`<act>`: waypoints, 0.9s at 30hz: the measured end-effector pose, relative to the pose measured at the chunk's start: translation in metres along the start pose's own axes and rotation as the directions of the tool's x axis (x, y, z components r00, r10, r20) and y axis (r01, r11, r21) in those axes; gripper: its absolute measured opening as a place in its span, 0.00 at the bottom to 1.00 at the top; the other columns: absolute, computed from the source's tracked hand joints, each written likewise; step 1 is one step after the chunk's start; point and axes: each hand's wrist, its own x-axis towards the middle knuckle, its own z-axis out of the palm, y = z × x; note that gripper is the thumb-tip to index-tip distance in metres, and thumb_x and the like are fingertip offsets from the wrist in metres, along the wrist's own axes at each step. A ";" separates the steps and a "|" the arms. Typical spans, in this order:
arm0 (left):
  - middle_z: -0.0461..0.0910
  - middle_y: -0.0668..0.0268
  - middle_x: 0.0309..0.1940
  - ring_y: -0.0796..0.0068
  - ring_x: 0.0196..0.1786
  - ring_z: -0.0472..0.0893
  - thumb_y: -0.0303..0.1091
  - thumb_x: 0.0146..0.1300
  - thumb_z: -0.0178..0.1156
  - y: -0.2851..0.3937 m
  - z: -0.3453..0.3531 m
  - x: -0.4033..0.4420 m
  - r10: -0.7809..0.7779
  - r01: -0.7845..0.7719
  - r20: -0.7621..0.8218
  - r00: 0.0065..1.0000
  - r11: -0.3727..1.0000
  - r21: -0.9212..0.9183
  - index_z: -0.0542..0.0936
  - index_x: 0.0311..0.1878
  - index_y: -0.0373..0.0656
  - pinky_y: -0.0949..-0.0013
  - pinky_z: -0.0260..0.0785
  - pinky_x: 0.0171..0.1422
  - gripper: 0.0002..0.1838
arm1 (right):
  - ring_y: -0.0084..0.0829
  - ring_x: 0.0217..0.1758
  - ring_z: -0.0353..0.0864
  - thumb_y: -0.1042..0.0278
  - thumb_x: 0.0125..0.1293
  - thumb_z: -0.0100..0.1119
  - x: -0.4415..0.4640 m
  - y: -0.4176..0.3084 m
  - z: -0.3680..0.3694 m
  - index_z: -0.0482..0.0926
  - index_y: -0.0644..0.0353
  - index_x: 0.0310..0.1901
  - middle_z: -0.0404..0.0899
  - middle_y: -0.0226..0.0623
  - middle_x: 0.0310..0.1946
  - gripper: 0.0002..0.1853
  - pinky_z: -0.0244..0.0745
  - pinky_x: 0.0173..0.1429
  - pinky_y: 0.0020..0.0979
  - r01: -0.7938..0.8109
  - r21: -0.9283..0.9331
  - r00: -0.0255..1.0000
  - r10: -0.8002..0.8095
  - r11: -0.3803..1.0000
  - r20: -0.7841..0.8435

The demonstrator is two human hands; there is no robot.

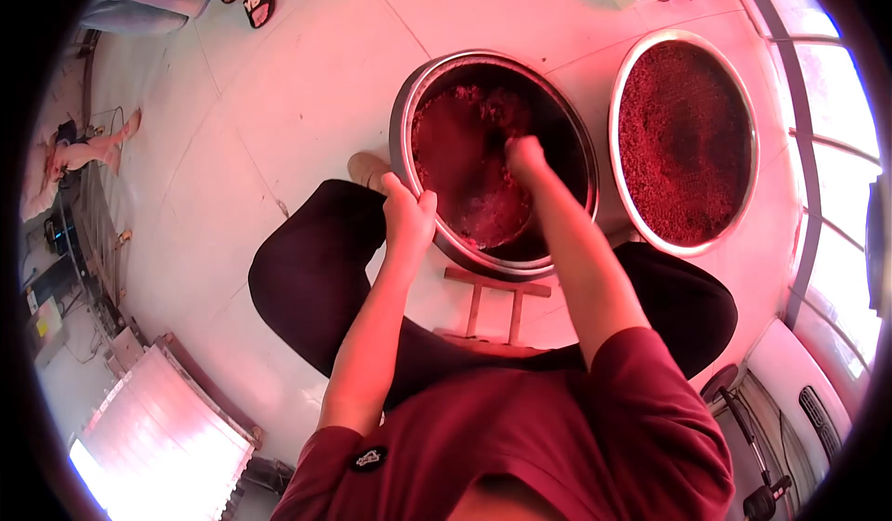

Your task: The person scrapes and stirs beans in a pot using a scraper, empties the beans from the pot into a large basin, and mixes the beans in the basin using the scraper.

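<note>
Between my knees stands a large round metal pot (401, 131), with dark red, wet-looking, partly lumpy contents (462, 163) inside. My left hand (410, 212) is closed on the pot's near left rim. Reaching down into the pot, my right hand (526, 160) is curled shut just over the contents. Its fingertips are hidden, and whatever they hold, if anything, I cannot make out. Right of the pot is a wide metal basin (616, 140) filled with dark red, fine-grained material (683, 140).
A small wooden stool (497, 289) shows between my legs. Another person's foot in a black slide sandal (259, 2) is at the top left; another person's leg (98, 152) shows at the far left. Windows (841, 186) line the right side. Pale tiles (307, 84) cover the floor.
</note>
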 end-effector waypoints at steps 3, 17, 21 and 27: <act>0.73 0.41 0.25 0.38 0.30 0.75 0.28 0.53 0.53 0.008 -0.004 0.011 0.023 -0.023 -0.026 0.999 1.000 0.005 0.55 0.40 0.35 0.49 0.67 0.35 0.17 | 0.47 0.29 0.82 0.48 0.66 0.42 -0.005 -0.011 -0.048 0.78 0.64 0.27 0.78 0.48 0.22 0.26 0.77 0.32 0.49 -0.172 0.167 0.966 0.133 0.971 0.222; 0.73 0.41 0.22 0.38 0.28 0.74 0.29 0.54 0.52 0.010 0.000 0.007 0.077 -0.077 0.001 0.997 0.996 0.050 0.54 0.40 0.34 0.47 0.65 0.33 0.17 | 0.49 0.42 0.81 0.66 0.64 0.38 -0.092 0.041 0.007 0.72 0.67 0.44 0.79 0.53 0.37 0.16 0.76 0.45 0.45 0.132 -0.510 0.991 -0.106 0.850 0.080; 0.73 0.41 0.22 0.38 0.28 0.74 0.29 0.54 0.52 0.011 -0.003 0.003 0.007 -0.009 0.025 1.000 0.999 0.053 0.55 0.40 0.34 0.47 0.65 0.34 0.18 | 0.47 0.36 0.82 0.60 0.65 0.42 -0.008 0.021 -0.011 0.74 0.65 0.42 0.79 0.55 0.31 0.16 0.78 0.37 0.42 -0.009 -0.136 0.990 0.027 0.991 0.137; 0.73 0.41 0.25 0.39 0.30 0.75 0.29 0.54 0.53 0.012 -0.003 0.013 0.020 -0.020 -0.003 1.000 0.999 0.037 0.55 0.40 0.34 0.48 0.66 0.35 0.18 | 0.46 0.32 0.82 0.66 0.60 0.50 -0.075 0.002 -0.077 0.79 0.65 0.39 0.80 0.50 0.29 0.12 0.79 0.33 0.39 0.095 -0.554 0.926 0.131 0.827 0.354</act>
